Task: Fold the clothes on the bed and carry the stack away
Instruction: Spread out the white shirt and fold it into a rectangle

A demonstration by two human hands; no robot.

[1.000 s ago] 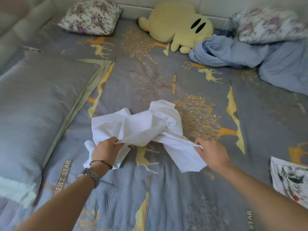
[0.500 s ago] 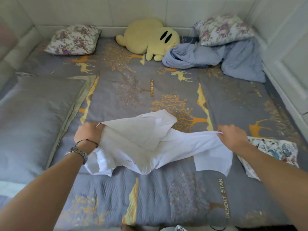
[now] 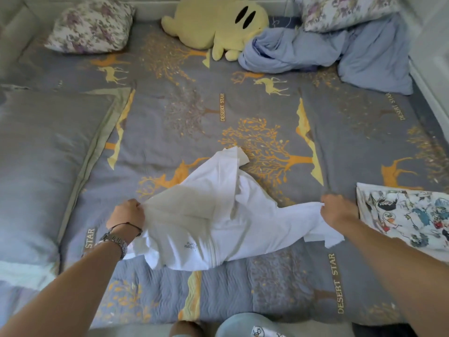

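A: How far along does the folding look?

B: Early, I'd judge. The white shirt (image 3: 218, 215) isn't folded yet; it is stretched between the two hands over the near middle of the bed (image 3: 267, 288), and its middle is bunched and twisted, with one flap pointing toward the head end.

A: And the hands?

B: The left hand (image 3: 126, 215) has its fingers curled tight round one end of the shirt, and the right hand (image 3: 337, 211) pinches the other end the same way. Both are gripping cloth, neither is free.

A: Is anything finished?

B: Possibly one piece. A printed white garment (image 3: 408, 215) lies flat by the bed's right edge, just beside the right hand. It looks laid out square, but it runs out of view, so I can't tell whether it is properly folded.

A: So no stack yet?

B: None that I can see. What's left, as I judge it, is to spread the shirt flat, fold it, put it with the printed piece, then carry them off.

A: What about the blue heap?

B: The crumpled blue fabric (image 3: 328, 49) sits at the far right corner, against the yellow plush toy (image 3: 213, 23) and under a floral pillow (image 3: 345, 10). Whether it is clothing or bedding I can't tell. If clothing, it is still waiting too
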